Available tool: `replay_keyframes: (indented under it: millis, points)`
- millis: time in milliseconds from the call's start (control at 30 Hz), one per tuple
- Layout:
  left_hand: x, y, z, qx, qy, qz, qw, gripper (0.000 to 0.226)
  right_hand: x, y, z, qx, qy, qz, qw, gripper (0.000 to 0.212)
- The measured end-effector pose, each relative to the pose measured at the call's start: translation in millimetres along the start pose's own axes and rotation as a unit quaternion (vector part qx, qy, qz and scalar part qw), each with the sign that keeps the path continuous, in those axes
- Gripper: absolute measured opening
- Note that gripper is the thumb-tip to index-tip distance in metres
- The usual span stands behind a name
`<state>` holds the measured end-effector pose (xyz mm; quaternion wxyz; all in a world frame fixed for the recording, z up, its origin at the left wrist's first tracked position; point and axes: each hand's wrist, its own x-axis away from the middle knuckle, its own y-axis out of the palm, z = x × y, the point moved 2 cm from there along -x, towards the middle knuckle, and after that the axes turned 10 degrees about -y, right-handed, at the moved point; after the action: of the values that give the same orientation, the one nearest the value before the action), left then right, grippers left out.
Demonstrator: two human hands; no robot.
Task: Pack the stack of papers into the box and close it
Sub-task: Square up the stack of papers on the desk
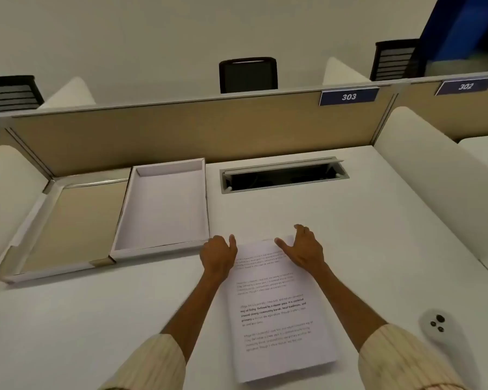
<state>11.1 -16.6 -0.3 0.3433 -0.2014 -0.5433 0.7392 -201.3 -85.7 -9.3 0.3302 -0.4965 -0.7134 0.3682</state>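
Note:
A stack of printed white papers (276, 311) lies flat on the white desk in front of me. My left hand (219, 256) rests against the stack's far left edge, fingers curled down, thumb up. At the far right corner sits my right hand (303, 247), fingers spread over the edge and thumb lying on the top sheet. Neither hand has lifted the stack. To the left stands the open white box (164, 204), empty inside. Its lid (65, 226) lies upside down beside it, beige inside.
A white controller (441, 330) lies on the desk at the right. A cable slot (283, 175) opens in the desk behind the papers. A beige partition (181, 130) closes the back, with white side dividers at both sides.

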Motion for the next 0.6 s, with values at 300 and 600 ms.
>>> replay_keyframes:
  millis: [300,600]
  points:
    - [15,18,8,0.121,-0.178,-0.24,0.947,0.081,13,22,1,-0.007,0.059,-0.02,0.998,0.083]
    - [19,7,24,0.101,-0.295,-0.271,0.911,0.079,15,30,1,-0.012,0.068,0.007,0.998,0.078]
